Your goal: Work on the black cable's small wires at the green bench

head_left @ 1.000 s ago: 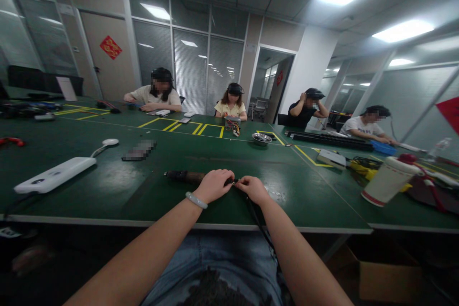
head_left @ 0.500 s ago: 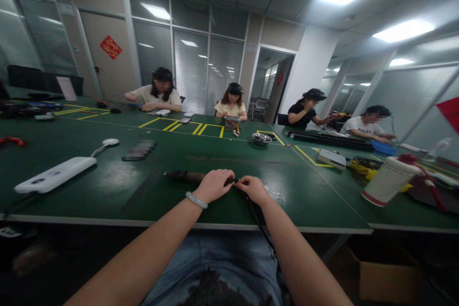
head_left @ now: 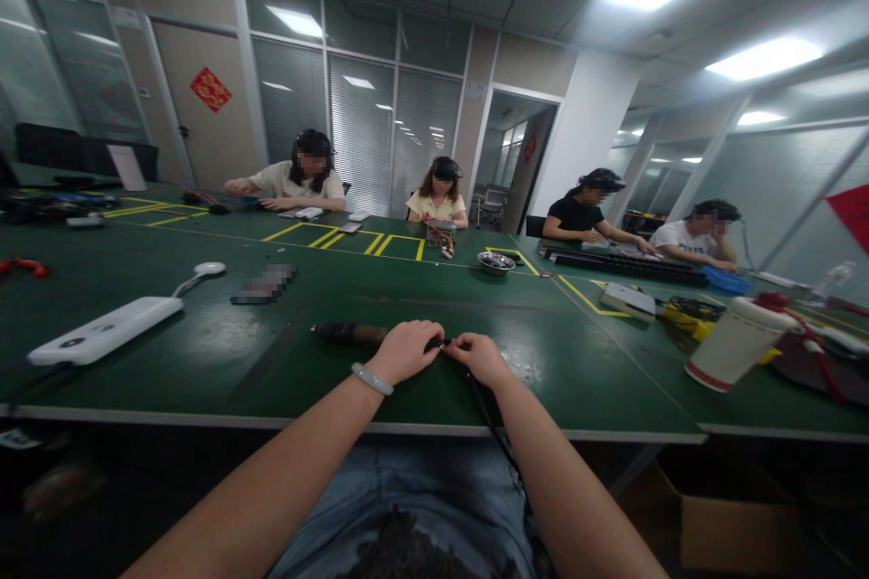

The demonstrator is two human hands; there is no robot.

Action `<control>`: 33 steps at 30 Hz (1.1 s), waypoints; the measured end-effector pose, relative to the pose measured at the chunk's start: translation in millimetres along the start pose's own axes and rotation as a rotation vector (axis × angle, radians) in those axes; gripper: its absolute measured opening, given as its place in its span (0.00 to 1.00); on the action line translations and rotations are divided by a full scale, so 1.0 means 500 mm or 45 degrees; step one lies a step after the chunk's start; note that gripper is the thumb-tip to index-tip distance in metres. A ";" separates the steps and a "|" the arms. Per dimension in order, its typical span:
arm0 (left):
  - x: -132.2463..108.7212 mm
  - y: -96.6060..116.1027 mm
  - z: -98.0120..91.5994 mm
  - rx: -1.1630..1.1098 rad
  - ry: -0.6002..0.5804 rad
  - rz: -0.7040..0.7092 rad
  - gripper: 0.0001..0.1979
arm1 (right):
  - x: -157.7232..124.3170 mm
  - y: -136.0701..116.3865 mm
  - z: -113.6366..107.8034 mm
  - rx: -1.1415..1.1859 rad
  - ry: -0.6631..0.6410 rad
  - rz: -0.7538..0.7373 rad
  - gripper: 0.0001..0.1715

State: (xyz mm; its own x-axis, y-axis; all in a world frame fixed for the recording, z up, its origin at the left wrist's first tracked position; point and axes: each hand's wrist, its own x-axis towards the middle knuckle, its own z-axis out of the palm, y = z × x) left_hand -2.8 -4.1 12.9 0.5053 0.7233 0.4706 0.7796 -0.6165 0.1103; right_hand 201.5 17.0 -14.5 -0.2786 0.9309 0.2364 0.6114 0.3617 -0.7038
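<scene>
left arm: bare, reaching forward from the table's near edge, a pale bangle at the wrist
left hand [head_left: 405,349]: knuckles up, fingers curled shut, resting on the table
right arm: bare, angled inward over the near edge
right hand [head_left: 479,355]: fingertips pinched together, just beside the left hand

1. Four other people sit at the far side of the green table [head_left: 204,353].
2. One white cup [head_left: 737,341] stands right.
3. One metal bowl [head_left: 495,263] sits far.
4. One white device [head_left: 101,330] lies left.
</scene>
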 end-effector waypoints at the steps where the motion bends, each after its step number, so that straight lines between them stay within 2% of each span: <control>1: 0.000 0.000 0.000 0.004 0.000 -0.002 0.08 | 0.000 0.000 0.000 0.001 -0.001 0.001 0.16; 9: 0.000 0.002 -0.002 0.027 0.006 -0.020 0.09 | -0.002 -0.007 -0.002 -0.020 -0.002 0.000 0.16; 17: 0.001 0.003 -0.007 0.002 -0.003 0.029 0.05 | 0.001 -0.002 0.002 -0.002 0.003 0.025 0.16; 33: 0.000 0.001 -0.004 -0.007 0.002 0.048 0.06 | -0.002 -0.008 -0.002 0.027 -0.005 0.014 0.16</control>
State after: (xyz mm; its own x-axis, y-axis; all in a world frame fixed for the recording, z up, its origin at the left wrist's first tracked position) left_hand -3.3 -5.3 14.8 0.5337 0.6993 0.4756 0.7581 -0.6448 0.0974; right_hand 200.0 14.5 -11.3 -0.2747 0.9346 0.2258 0.5987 0.3500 -0.7204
